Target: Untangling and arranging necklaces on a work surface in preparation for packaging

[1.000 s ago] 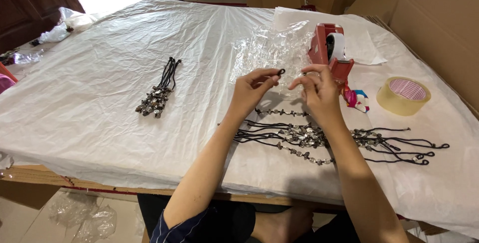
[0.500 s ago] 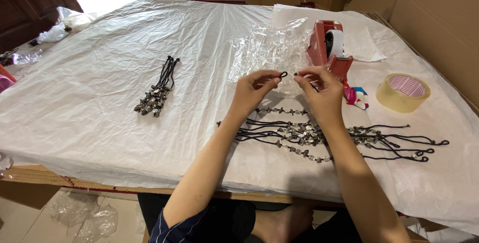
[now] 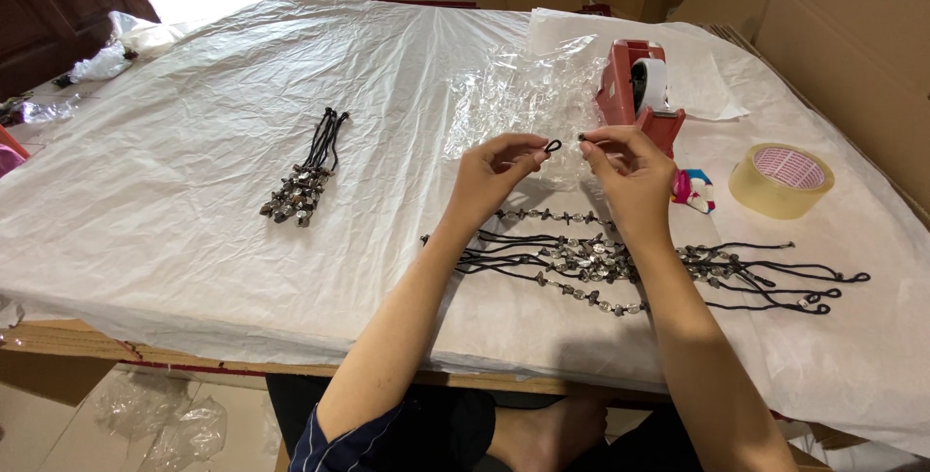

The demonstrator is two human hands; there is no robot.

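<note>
My left hand (image 3: 496, 173) pinches the small loop end of a black cord, and my right hand (image 3: 625, 170) pinches the other end, the two ends almost touching above the table. The cord belongs to a beaded necklace (image 3: 552, 215) that hangs down between my hands onto the sheet. Below my hands lies a spread pile of similar black-cord beaded necklaces (image 3: 620, 264). A neat bundle of finished necklaces (image 3: 305, 181) lies to the left.
A white plastic sheet (image 3: 242, 94) covers the table. A red tape dispenser (image 3: 639, 94), clear plastic bags (image 3: 523, 94), a roll of clear tape (image 3: 781, 179) and a small colourful object (image 3: 695, 191) sit at the right. Cardboard boxes (image 3: 843, 26) stand behind.
My hands have drawn the two cord ends closer together and lowered slightly. The necklace piles have not moved.
</note>
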